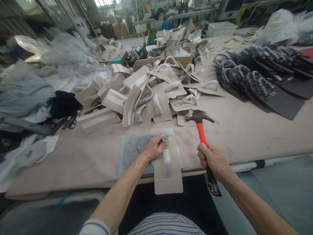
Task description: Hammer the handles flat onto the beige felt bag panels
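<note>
Left hand pinching a small metal cylinder on a beige panel, right hand gripping a hammer.

The left hand [155, 146] had thumb and fingers closed around the metal cylinder [165, 138], which stood upright at the far end of the beige panel [168, 184], above its plastic-wrapped handle [167, 163]. The right hand's [212, 160] fingers were clenched around the handle of the hammer [201, 131], its head well apart from the cylinder, to the right. The panel lay partly over a speckled grey pad [132, 150] and jutted past the near edge of the table [85, 160]. Beyond sprawled a heap of similar beige panels [137, 76], with dark panels [290, 101] stacked to the right, clear plastic [66, 49] to the left, and a cluttered, blurred workroom behind.
</note>
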Action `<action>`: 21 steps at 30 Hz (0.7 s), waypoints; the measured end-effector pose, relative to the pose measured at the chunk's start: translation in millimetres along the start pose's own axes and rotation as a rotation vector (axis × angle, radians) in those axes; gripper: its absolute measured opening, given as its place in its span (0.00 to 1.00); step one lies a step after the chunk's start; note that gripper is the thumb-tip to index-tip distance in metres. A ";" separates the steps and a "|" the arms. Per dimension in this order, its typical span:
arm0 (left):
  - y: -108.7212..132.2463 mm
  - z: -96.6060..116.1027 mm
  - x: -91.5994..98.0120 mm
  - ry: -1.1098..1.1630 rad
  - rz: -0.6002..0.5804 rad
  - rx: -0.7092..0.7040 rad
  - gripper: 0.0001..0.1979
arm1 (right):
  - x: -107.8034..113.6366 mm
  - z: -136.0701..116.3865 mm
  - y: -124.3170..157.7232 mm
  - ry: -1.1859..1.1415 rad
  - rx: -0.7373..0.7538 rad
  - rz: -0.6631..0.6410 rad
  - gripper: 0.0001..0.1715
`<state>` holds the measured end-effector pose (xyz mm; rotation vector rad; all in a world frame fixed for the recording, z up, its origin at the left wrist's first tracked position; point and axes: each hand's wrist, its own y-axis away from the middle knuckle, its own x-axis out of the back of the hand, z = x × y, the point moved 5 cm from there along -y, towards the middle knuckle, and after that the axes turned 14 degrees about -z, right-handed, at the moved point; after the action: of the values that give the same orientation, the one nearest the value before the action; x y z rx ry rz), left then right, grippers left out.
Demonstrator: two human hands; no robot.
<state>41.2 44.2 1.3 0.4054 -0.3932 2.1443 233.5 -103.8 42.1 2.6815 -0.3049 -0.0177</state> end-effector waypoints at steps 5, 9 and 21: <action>-2.5 -1.2 1.3 0.006 -0.034 -0.002 0.07 | -9.1 -48.6 30.5 0.814 0.355 0.176 0.19; -5.4 -6.4 4.2 0.062 -0.056 0.018 0.07 | -21.4 -48.4 29.7 1.197 0.327 0.054 0.15; -2.1 -4.4 3.2 0.029 -0.099 -0.042 0.07 | -29.1 -64.7 52.8 1.157 0.554 0.194 0.16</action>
<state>40.5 49.5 -1.0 0.3616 -0.3933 2.0396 197.9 -116.6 122.0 2.6094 -0.1865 1.7934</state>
